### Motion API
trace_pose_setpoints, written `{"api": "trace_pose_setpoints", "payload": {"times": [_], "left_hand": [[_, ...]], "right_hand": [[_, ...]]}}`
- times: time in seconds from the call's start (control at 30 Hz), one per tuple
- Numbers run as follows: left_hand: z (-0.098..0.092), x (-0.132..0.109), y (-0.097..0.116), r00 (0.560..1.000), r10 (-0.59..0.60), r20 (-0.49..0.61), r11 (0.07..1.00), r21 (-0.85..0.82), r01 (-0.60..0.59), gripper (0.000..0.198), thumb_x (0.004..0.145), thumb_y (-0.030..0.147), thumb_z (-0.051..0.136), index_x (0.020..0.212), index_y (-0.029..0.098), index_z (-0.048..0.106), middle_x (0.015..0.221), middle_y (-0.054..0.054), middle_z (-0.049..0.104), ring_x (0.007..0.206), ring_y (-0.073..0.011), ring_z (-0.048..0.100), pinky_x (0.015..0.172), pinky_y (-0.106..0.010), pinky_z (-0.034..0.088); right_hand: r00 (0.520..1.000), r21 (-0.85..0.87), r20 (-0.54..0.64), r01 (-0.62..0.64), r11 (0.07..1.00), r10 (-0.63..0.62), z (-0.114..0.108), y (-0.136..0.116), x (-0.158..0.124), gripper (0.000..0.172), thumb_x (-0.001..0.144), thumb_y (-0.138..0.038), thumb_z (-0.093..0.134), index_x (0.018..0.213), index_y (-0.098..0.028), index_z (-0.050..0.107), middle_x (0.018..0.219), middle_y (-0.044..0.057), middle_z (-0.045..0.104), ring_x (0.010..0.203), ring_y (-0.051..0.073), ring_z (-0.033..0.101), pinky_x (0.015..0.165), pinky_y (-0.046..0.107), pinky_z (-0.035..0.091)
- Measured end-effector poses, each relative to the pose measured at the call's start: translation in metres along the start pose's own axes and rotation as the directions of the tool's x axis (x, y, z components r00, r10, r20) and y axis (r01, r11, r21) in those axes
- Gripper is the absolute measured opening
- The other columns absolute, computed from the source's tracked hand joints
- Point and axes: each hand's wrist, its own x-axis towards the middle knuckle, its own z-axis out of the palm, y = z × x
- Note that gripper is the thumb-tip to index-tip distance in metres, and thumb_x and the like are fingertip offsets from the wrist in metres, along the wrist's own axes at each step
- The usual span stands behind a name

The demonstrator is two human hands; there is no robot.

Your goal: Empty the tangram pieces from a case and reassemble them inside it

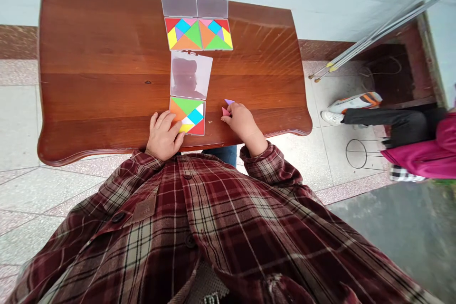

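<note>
A tangram case (204, 129) lies open near the table's front edge, its clear lid (190, 76) folded back away from me. Inside it are a green triangle (187, 104), an orange triangle (177, 109), a blue square (195, 116), a red triangle (198, 128) and a yellow piece (185, 128), with white gaps beside the square. My left hand (164, 135) lies on the case's left side, fingers spread over the orange and yellow pieces. To the right of the case, my right hand (243, 122) pinches a pink triangle (225, 111) at the tabletop. A purple triangle (229, 101) lies just beyond its fingertips.
Two filled tangram sets (202, 49) sit side by side farther back, their clear lids (195, 5) open toward the wall. The wooden table (99, 80) has a curved front edge close to my body. At the right, a seated person's leg (384, 118) and a wire stand (356, 153) are visible.
</note>
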Motion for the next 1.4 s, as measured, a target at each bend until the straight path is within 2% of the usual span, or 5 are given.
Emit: {"api": "trace_pose_setpoints", "payload": {"times": [0.27, 0.5, 0.83, 1.2, 1.4], "left_hand": [[0.0, -0.001, -0.001, 0.999, -0.022, 0.027, 0.997, -0.078, 0.024, 0.025, 0.084, 0.031, 0.05, 0.096, 0.022, 0.07, 0.122, -0.011, 0.059, 0.126, -0.0318, 0.047, 0.111, -0.063, 0.025], [-0.003, 0.001, 0.002, 0.998, -0.033, 0.044, 0.993, -0.111, 0.038, 0.024, 0.082, 0.03, 0.05, 0.09, 0.021, 0.071, 0.121, -0.011, 0.06, 0.126, -0.0315, 0.047, 0.112, -0.065, 0.024], [-0.003, 0.0, 0.002, 0.998, -0.049, 0.046, 0.991, -0.126, 0.054, 0.021, 0.08, 0.03, 0.053, 0.087, 0.022, 0.07, 0.12, -0.01, 0.061, 0.124, -0.0314, 0.05, 0.111, -0.063, 0.027], [0.0, 0.002, 0.002, 0.998, -0.038, 0.053, 0.994, -0.101, 0.043, 0.022, 0.081, 0.032, 0.052, 0.092, 0.02, 0.066, 0.121, -0.01, 0.06, 0.125, -0.031, 0.049, 0.11, -0.062, 0.028], [0.0, 0.002, 0.002, 0.997, -0.038, 0.069, 0.996, -0.074, 0.044, 0.021, 0.083, 0.034, 0.051, 0.094, 0.022, 0.065, 0.122, -0.009, 0.06, 0.126, -0.0298, 0.048, 0.111, -0.06, 0.027]], "right_hand": [[0.988, 0.28, 0.057, 0.125, 0.952, -0.147, -0.01, -0.008, 0.002, 0.009, 0.08, -0.024, 0.057, 0.073, -0.019, 0.055, 0.07, 0.001, 0.057, 0.068, 0.016, 0.049, 0.071, 0.031, 0.042], [0.871, 0.275, 0.12, 0.431, 0.859, -0.476, -0.01, -0.065, 0.003, 0.02, 0.081, -0.011, 0.045, 0.083, -0.017, 0.065, 0.088, 0.005, 0.064, 0.085, 0.018, 0.054, 0.078, 0.03, 0.039], [0.86, -0.042, 0.335, 0.422, 0.906, -0.385, -0.008, -0.105, 0.015, 0.02, 0.085, -0.015, 0.047, 0.078, -0.018, 0.065, 0.082, 0.003, 0.067, 0.071, 0.015, 0.051, 0.062, 0.027, 0.03], [0.812, 0.119, 0.36, 0.449, 0.885, -0.46, -0.002, -0.098, 0.019, 0.018, 0.085, -0.012, 0.051, 0.095, -0.014, 0.066, 0.084, 0.001, 0.066, 0.071, 0.012, 0.051, 0.067, 0.024, 0.034], [0.858, 0.119, 0.3, 0.401, 0.908, -0.418, -0.008, -0.091, 0.016, 0.025, 0.085, -0.011, 0.05, 0.106, -0.015, 0.064, 0.091, 0.003, 0.068, 0.079, 0.014, 0.056, 0.071, 0.025, 0.037]]}}
